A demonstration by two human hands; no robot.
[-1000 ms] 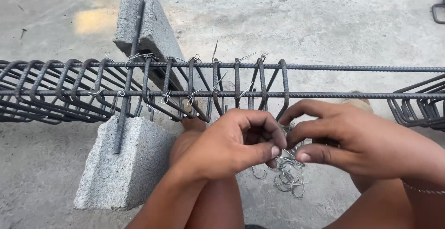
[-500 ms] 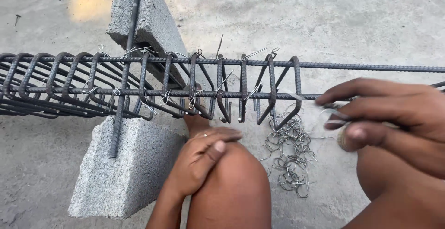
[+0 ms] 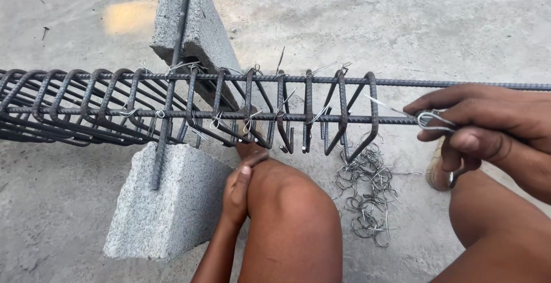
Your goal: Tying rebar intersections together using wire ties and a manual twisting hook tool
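A long rebar cage (image 3: 189, 96) with bent stirrups (image 3: 338, 111) runs across the view, tied with thin wire. My right hand (image 3: 488, 122) pinches a folded wire tie (image 3: 431, 119) against the near bar, just right of the last stirrup. A small metal ring (image 3: 453, 178) shows under that hand. My left hand (image 3: 237, 190) rests flat against the side of my left knee (image 3: 287, 214), holding nothing. A heap of loose wire ties (image 3: 367, 197) lies on the ground between my knees, below the stirrups.
Two grey concrete blocks, one near (image 3: 166, 203) and one far (image 3: 195, 30), carry a short bar (image 3: 166, 111) that props the cage. The concrete floor (image 3: 402, 19) spreads all around. My right leg (image 3: 499, 237) is at the lower right.
My hands, together over the wire heap a second ago, have parted. The left dropped onto my knee; the right moved right and up to the near bar with a tie.
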